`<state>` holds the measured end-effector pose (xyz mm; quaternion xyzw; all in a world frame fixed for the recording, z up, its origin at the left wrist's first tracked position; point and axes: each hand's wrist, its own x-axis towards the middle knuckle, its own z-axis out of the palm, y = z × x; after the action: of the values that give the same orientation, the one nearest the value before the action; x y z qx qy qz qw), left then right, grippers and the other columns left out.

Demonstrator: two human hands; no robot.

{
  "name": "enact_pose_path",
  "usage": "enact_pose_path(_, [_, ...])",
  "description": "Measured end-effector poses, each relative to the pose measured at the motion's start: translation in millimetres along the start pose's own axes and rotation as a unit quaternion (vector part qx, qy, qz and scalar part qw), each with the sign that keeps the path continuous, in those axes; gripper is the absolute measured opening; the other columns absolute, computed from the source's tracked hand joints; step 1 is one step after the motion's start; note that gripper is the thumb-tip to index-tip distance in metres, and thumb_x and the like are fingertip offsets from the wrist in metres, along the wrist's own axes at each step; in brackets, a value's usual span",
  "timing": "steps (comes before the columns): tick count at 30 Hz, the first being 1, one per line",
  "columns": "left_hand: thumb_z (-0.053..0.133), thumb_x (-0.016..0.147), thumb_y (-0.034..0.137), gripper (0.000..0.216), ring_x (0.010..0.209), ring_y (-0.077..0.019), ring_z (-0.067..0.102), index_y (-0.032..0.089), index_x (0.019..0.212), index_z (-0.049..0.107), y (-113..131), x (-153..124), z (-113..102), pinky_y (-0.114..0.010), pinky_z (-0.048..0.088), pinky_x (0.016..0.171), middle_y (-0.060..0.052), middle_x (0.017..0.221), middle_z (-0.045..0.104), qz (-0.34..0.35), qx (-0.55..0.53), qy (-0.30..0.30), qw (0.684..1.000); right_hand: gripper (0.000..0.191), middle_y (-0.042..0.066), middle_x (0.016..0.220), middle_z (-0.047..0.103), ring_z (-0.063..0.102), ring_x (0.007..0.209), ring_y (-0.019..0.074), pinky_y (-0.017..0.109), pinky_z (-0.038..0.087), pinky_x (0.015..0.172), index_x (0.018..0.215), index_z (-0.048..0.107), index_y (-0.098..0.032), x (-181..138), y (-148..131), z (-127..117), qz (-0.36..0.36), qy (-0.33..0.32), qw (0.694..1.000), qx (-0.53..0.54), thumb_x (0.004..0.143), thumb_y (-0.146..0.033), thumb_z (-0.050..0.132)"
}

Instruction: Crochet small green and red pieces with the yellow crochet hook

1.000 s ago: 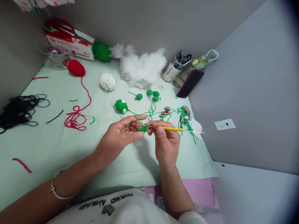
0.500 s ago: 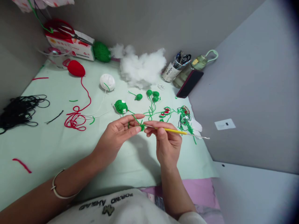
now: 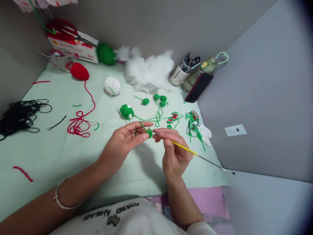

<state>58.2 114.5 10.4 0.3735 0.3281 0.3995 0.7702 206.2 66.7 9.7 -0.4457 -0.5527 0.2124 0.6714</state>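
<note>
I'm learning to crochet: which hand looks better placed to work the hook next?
Probably the right hand: it grips the yellow-handled hook, one end toward the green piece. The left hand pinches that piece.

White shirt [image 3: 141, 220], bottom centre of the frame, printed with dark capital lettering [image 3: 127, 209] apparently reading "FORBID AHEAD"; a dark-edged, cross-like emblem [image 3: 113, 220] adjoins it. Lower right: pale sleeve [image 3: 200, 228]. Lower left: slim, pale bangle [image 3: 56, 197] with a small crosswise fitting.

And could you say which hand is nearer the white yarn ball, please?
Left: the left hand is below the white yarn ball in the picture; the right hand is farther off, to its lower right.
</note>
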Motion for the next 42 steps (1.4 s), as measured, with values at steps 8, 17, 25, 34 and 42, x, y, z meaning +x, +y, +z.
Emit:
enact_pose_path(8, [0.08,0.086,0.03,0.026,0.085,-0.0121,0.053,0.029,0.111,0.079,-0.7,-1.8,-1.2,-0.025,0.042,0.08,0.002,0.087,0.061,0.0,0.001,0.028,1.0,0.02,0.005,0.097,0.08,0.074,0.078,0.018,0.033,0.061,0.06,0.104,0.077,-0.026,-0.4,-0.9,0.6,0.005,0.017,1.0,0.023,0.101,-0.02,0.058])
enact_pose_path(17, [0.078,0.088,0.03,0.01,0.096,-0.0158,0.062,0.025,0.098,0.079,-3.7,-3.7,2.7,-0.029,0.045,0.091,0.0,0.095,0.073,0.005,0.007,-0.001,1.0,0.024,0.006,0.099,0.079,0.075,0.089,0.0215,0.037,0.064,0.065,0.111,0.076,-0.025,-6.7,-3.9,2.3,-0.05,0.015,0.998,-0.024,0.101,-0.018,0.056])
enact_pose_path(25, [0.078,0.087,0.03,0.008,0.082,-0.0131,0.055,0.024,0.091,0.077,-4.4,-2.4,3.4,-0.026,0.042,0.078,0.001,0.086,0.068,0.01,0.019,0.031,0.999,0.021,0.004,0.098,0.076,0.076,0.077,0.0173,0.035,0.066,0.063,0.106,0.073,-0.026,-4.2,-5.9,1.6,0.023,0.022,0.999,0.027,0.103,-0.022,0.053])
enact_pose_path(34, [0.078,0.087,0.029,0.008,0.083,-0.0124,0.056,0.023,0.09,0.075,-2.8,-3.1,4.6,-0.025,0.043,0.079,0.002,0.084,0.066,0.009,0.004,0.012,1.0,0.019,0.003,0.097,0.079,0.073,0.082,0.0181,0.035,0.062,0.064,0.104,0.075,-0.027,-3.3,-2.5,3.6,0.021,0.019,0.999,0.021,0.102,-0.024,0.057])
enact_pose_path(42, [0.085,0.079,0.021,0.077,0.087,-0.0142,0.065,0.024,0.148,0.052,4.7,-1.7,5.5,-0.03,0.047,0.091,0.005,0.082,0.068,-0.04,-0.03,-0.012,0.999,0.018,0.004,0.095,0.079,0.069,0.073,0.0153,0.031,0.055,0.062,0.1,0.076,-0.025,-1.8,2.2,2.1,0.092,0.029,0.995,0.04,0.101,-0.031,0.059])
